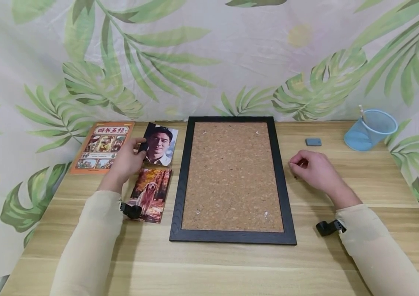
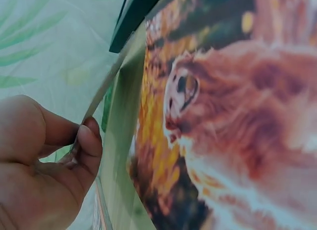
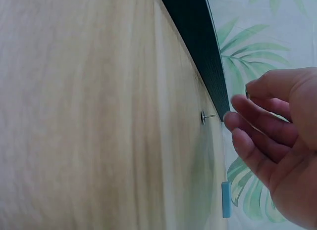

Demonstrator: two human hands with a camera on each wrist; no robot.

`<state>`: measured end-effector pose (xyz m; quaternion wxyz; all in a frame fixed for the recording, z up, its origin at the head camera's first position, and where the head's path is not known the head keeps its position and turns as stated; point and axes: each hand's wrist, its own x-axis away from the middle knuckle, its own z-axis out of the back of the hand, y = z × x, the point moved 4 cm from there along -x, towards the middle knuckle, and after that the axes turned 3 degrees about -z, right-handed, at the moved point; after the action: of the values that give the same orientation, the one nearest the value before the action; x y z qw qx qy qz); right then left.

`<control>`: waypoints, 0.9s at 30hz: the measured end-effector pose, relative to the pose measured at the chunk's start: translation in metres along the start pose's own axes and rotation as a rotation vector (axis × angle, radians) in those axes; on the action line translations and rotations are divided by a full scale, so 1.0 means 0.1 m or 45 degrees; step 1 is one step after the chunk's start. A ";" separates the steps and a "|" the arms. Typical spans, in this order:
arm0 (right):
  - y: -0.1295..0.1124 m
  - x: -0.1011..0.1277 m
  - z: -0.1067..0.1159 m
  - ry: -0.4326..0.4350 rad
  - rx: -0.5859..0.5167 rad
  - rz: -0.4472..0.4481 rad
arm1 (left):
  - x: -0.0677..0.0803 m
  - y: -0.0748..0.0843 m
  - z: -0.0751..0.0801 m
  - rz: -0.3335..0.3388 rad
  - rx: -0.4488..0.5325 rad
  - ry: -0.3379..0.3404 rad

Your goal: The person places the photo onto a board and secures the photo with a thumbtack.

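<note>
My left hand [image 1: 140, 147] pinches the left edge of a portrait photo [image 1: 161, 144] that lies left of the cork board [image 1: 231, 176]. In the left wrist view, thumb and finger of the left hand [image 2: 81, 141] nip the thin edge of that sheet [image 2: 101, 96]. A dog photo [image 1: 149, 194] lies just below it and fills the wrist view as the dog photo [image 2: 233, 116]. My right hand [image 1: 297, 165] rests on the table right of the board's black frame [image 1: 282, 181], fingers loosely curled and holding nothing I can see. A small pin [image 3: 206, 116] lies at the fingertips of that right hand [image 3: 242, 109].
An orange picture book [image 1: 102, 147] lies at the far left. A grey eraser [image 1: 313, 142] and a tipped blue mesh cup [image 1: 370, 129] sit at the back right. A leaf-print cloth hangs behind the wooden table [image 1: 213, 267].
</note>
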<state>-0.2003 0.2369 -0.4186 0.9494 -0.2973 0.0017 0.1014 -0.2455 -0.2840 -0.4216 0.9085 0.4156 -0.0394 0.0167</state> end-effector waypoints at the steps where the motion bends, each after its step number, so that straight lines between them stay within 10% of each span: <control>1: 0.00 0.00 0.00 0.005 0.001 -0.001 | 0.01 0.01 0.00 -0.001 0.013 -0.001; 27: -0.15 -0.04 0.00 0.012 -0.072 0.057 | 0.13 0.57 -0.39 -0.209 0.325 -0.145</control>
<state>-0.2011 0.2238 -0.4101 0.9381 -0.3245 0.0098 0.1211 -0.2341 -0.2170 -0.4029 0.8430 0.5297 -0.0542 -0.0764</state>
